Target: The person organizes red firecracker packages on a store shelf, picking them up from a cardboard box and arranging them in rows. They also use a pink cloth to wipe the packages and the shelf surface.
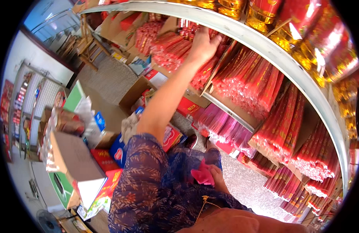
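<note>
My left hand (204, 45) reaches across to a shelf, over long red packets in clear plastic wrap (170, 49). Its thumb stands away from the fingers, whose tips are partly hidden among the packets, so a hold on one cannot be made out. Close to my body, my right hand (216, 174) grips a crumpled pink cloth or bag (203, 174). Right of the left hand, past a cardboard divider (218, 68), lie more red packets with gold markings (249, 75). Pink-wrapped bundles (226, 128) fill part of a lower level.
A pale metal shelf edge (255, 32) curves above the packets, with red and gold wrapped goods (261, 14) over it. At left stand an open cardboard box (77, 154) and red boxes (103, 160). A wooden chair (87, 43) stands further off on the speckled floor (116, 71).
</note>
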Demonstrator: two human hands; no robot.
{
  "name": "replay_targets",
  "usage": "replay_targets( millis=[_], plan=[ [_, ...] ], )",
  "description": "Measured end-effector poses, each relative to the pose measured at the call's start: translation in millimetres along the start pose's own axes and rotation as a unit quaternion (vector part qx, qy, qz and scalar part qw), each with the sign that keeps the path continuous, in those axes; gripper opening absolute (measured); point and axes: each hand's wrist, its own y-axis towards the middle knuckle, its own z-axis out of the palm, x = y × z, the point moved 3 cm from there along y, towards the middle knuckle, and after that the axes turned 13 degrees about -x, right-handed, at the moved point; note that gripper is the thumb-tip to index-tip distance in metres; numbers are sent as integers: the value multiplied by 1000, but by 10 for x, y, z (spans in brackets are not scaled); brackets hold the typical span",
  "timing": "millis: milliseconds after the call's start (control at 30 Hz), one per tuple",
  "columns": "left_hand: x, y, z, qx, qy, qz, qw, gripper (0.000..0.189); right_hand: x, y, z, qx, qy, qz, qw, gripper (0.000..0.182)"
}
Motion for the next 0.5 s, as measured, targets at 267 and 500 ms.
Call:
replay_targets(
  millis=[267,500],
  plan=[
    [-2042,-2222,-2750,2,-136,28,990,41,8,-533,302,134,-48,-84,986,21],
    [-2531,-2799,-5509,-344,160,70,922,21,-350,-1123,354,189,-186,-102,959,21]
  ],
)
